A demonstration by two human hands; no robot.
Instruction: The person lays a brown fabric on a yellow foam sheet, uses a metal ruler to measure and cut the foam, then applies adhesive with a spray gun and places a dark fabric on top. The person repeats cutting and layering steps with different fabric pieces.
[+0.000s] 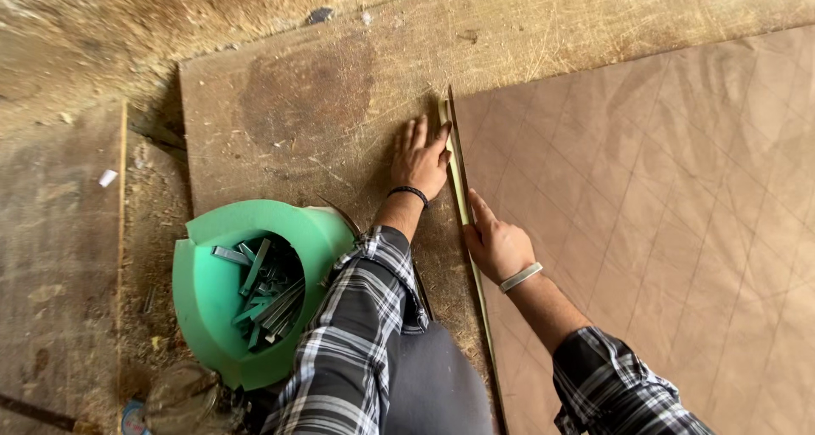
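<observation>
Strip (pixel 459 176) — a thin pale edging strip — runs along the left edge of a brown sheet (pixel 662 231) that lies on a worn wooden board (pixel 297 104). Only the head view is given, looking straight down. The left hand (pixel 420 157) lies flat on the board just beside the strip, fingers close together and pointing up the picture, their tips touching the strip near its upper end. The right hand (pixel 497 244) rests lower down on the same edge, thumb stretched along the strip; its other fingers are curled under and I cannot tell what they grip. Both arms wear plaid sleeves, with a band on each wrist. At lower left sits a green tub (pixel 204 291) of metal staples (pixel 265 292), apart from the hands.

Risk, as I judge it: the strip is slender and looks held only by pressure — uneven pushing could let it buckle or slide off the sheet's edge, and its thin edge could nick a fingertip.
</observation>
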